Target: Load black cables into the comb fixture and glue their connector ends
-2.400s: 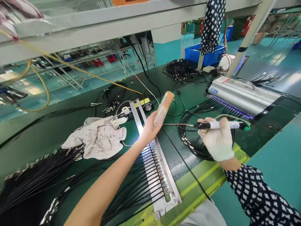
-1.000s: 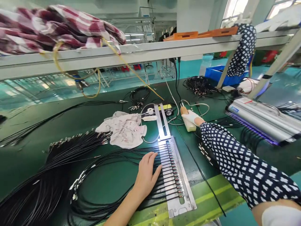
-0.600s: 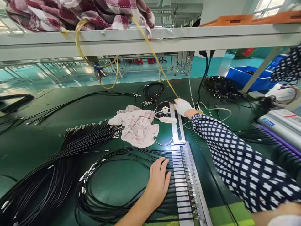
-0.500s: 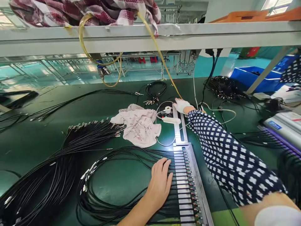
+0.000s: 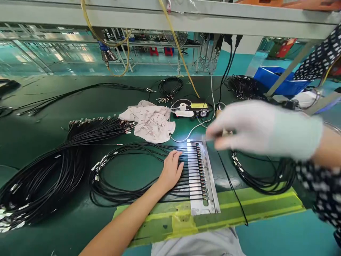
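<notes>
My bare left hand [image 5: 172,170] lies flat over a row of black cables [image 5: 165,193], its fingers stretched out beside a metal fixture [image 5: 195,208]. The cable ends sit side by side across the fixture, with small connector tips along its slot. My right hand [image 5: 255,128], in a white glove, is raised to the right of the fixture's far end and smeared by motion. Its thumb and fingers point left; whether anything is between them I cannot make out. A coil of black cables [image 5: 106,156] loops to the left of my left hand.
Behind are a crumpled pale cloth [image 5: 150,122] and a black control box [image 5: 199,105] with a gauge. Cable bundles lie left [image 5: 66,170] and right [image 5: 266,188]. Yellow-green tape [image 5: 239,204] runs along the front edge. A shelf beam [image 5: 149,16] crosses above.
My right hand has come back from the far end of a slotted metal piece beyond the fixture; that piece no longer shows there. My left hand stays on the cables. The view has tilted down.
</notes>
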The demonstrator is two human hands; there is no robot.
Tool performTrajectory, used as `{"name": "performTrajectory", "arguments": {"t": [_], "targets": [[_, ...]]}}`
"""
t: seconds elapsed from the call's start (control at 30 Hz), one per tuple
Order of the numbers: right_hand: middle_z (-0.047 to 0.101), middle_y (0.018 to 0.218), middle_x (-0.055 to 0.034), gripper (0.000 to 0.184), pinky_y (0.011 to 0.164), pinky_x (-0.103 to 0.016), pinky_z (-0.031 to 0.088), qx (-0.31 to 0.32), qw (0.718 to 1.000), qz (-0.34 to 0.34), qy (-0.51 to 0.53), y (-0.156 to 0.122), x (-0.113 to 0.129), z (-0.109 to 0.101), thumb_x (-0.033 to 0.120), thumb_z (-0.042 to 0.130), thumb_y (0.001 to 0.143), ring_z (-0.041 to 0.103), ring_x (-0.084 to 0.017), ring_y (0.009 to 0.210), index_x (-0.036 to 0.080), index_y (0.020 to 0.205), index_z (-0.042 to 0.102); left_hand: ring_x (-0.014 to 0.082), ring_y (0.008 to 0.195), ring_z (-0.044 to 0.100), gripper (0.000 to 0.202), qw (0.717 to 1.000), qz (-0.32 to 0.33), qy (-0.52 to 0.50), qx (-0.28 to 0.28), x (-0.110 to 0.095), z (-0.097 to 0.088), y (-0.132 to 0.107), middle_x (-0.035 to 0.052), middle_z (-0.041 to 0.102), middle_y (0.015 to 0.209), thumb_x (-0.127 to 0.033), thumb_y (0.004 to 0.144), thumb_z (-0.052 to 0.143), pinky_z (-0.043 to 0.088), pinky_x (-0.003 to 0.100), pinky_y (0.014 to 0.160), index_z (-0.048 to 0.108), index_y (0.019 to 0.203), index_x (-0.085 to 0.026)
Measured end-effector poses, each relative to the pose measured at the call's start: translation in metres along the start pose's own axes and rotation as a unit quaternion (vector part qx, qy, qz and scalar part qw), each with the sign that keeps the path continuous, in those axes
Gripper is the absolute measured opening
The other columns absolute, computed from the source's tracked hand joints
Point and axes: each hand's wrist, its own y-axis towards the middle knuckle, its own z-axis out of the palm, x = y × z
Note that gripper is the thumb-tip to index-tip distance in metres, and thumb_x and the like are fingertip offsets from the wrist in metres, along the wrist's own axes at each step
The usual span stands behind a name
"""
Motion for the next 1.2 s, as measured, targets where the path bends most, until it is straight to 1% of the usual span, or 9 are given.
{"name": "performTrajectory", "arguments": {"t": [0.2,0.33,0.47,0.63,0.73,0.87,0.93,1.13,1.2], "targets": [[0.068,0.109,-0.0100,0.026,0.093,-0.035,0.054,0.061,0.995,-0.049,0.062,-0.153,0.112,0.095,0.040,0.061,0.103,0.064,-0.022,0.102,0.019,0.116,0.069,0.0270,0.123,0.054,0.033,0.996,0.030,0.041,0.071,-0.045,-0.044,-0.025,0.0124,0.059,0.128,-0.034,0.105,0.039,0.044,0.048,0.106,0.057,0.129,-0.018],[0.069,0.112,-0.0088,0.019,0.091,-0.038,0.057,0.044,0.982,-0.026,0.180,-0.226,0.134,0.124,0.031,0.059,0.103,0.065,-0.023,0.102,0.023,0.119,0.066,0.0236,0.092,0.058,0.041,0.974,0.026,0.068,0.215,-0.078,-0.054,-0.079,0.0076,0.065,0.096,-0.034,0.107,0.029,0.045,0.043,0.086,0.065,0.097,-0.018],[0.065,0.131,-0.0098,0.030,0.104,-0.049,0.054,-0.040,0.973,0.153,0.167,-0.259,0.135,0.127,0.029,0.054,0.103,0.061,-0.028,0.121,0.028,0.132,0.061,0.0271,0.102,0.058,0.041,0.969,-0.032,0.024,0.246,-0.091,-0.031,-0.133,0.0127,0.066,0.112,-0.032,0.105,0.034,0.045,0.046,0.091,0.060,0.134,-0.017],[0.042,0.160,-0.0091,0.051,0.121,-0.065,0.035,-0.078,0.957,0.210,0.185,-0.263,0.169,0.147,0.029,0.045,0.105,0.037,-0.034,0.150,0.031,0.156,0.040,0.0302,0.119,0.052,0.054,0.952,-0.138,-0.169,0.213,-0.102,-0.009,-0.157,0.0162,0.060,0.125,-0.033,0.103,0.040,0.039,0.053,0.106,0.042,0.156,-0.021],[0.042,0.161,-0.0085,0.053,0.125,-0.061,0.034,-0.120,0.863,0.315,0.376,-0.258,0.176,0.144,0.038,0.055,0.103,0.040,-0.032,0.149,0.032,0.154,0.041,0.0275,0.125,0.052,0.058,0.856,-0.248,-0.417,0.182,-0.110,-0.017,-0.157,0.0132,0.059,0.131,-0.033,0.099,0.053,0.037,0.047,0.110,0.044,0.156,-0.027],[0.051,0.153,-0.0121,0.058,0.100,-0.048,0.060,-0.122,0.596,0.401,0.685,-0.238,0.160,0.120,0.056,0.064,0.097,0.062,-0.031,0.128,0.031,0.147,0.048,0.0241,0.122,0.059,0.058,0.613,-0.332,-0.712,0.082,-0.124,-0.030,-0.147,0.0125,0.059,0.141,-0.017,0.083,0.067,0.045,0.033,0.097,0.062,0.141,-0.025],[0.057,0.147,-0.0133,0.062,0.084,-0.043,0.065,-0.071,0.502,0.401,0.763,-0.223,0.159,0.111,0.065,0.066,0.092,0.068,-0.031,0.116,0.029,0.140,0.055,0.0201,0.112,0.062,0.058,0.548,-0.319,-0.771,0.059,-0.131,-0.028,-0.138,0.0132,0.061,0.136,-0.008,0.076,0.068,0.046,0.029,0.088,0.068,0.133,-0.021],[0.062,0.075,0.0009,0.032,0.048,-0.024,0.051,-0.086,0.465,0.447,0.759,-0.213,0.141,0.101,0.031,0.092,0.073,0.064,-0.017,0.064,0.025,0.087,0.064,0.0221,0.109,0.065,0.055,0.529,-0.289,-0.790,0.111,-0.100,-0.035,-0.149,0.0199,0.062,0.136,-0.028,0.087,0.071,0.051,0.031,0.088,0.062,0.140,-0.014],[0.047,0.056,0.0035,0.031,0.039,-0.023,0.040,-0.078,0.401,0.470,0.783,-0.224,0.105,0.095,0.037,0.089,0.071,0.049,-0.014,0.049,0.025,0.087,0.065,0.0305,0.124,0.062,0.082,0.530,-0.307,-0.786,0.081,-0.068,-0.056,-0.176,0.0248,0.056,0.145,-0.058,0.085,0.073,0.052,0.038,0.097,0.052,0.148,-0.010]]}}
